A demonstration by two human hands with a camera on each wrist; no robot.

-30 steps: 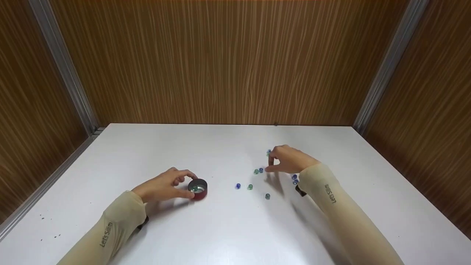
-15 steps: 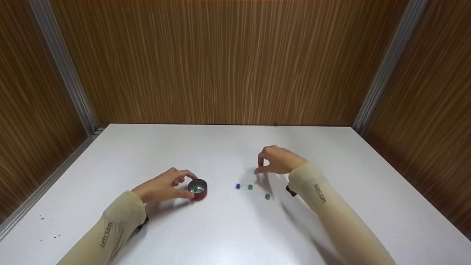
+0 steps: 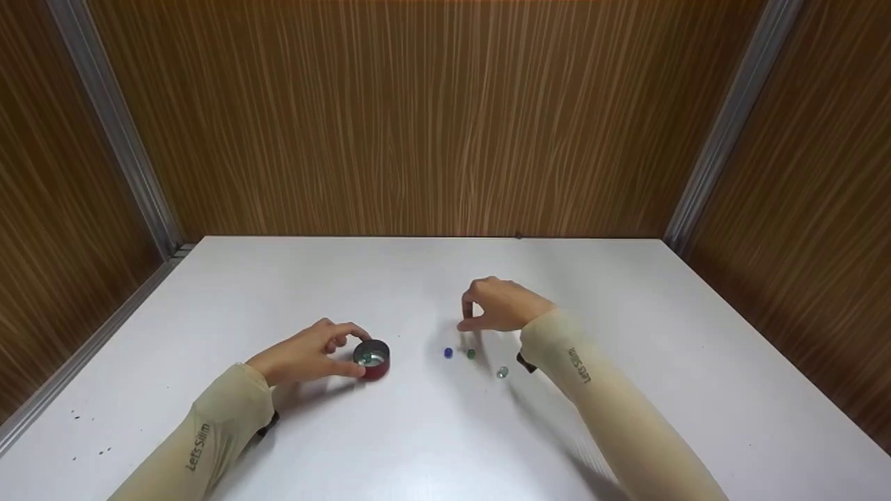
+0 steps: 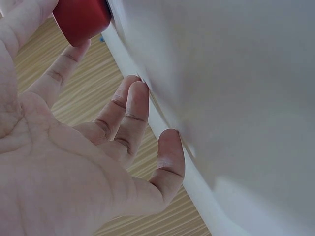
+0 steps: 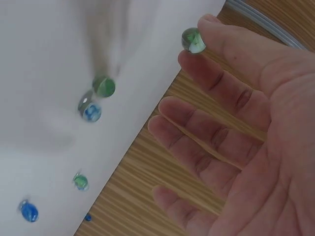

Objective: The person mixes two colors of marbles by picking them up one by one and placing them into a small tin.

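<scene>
Pinching a green marble [image 5: 192, 40] between thumb and forefinger, the right hand [image 3: 502, 306] hovers above the white desk [image 3: 431, 424], right of centre; its other fingers [image 5: 202, 140] are spread loosely. Just below it on the desk lie a blue marble [image 3: 447, 353], a second green marble [image 3: 471, 354] right beside that one, and a pale marble [image 3: 502, 373] a little nearer the person. The left hand [image 3: 304, 356] grips a small red cup [image 3: 372, 359] by its side, thumb and forefinger curled round the rim, with the remaining fingers [image 4: 129, 114] relaxed against the desk. Inside the cup sits one marble. Both forearms wear beige sleeves [image 3: 209, 438]. Wood-grain walls [image 3: 418, 118] close in the desk on three sides.
</scene>
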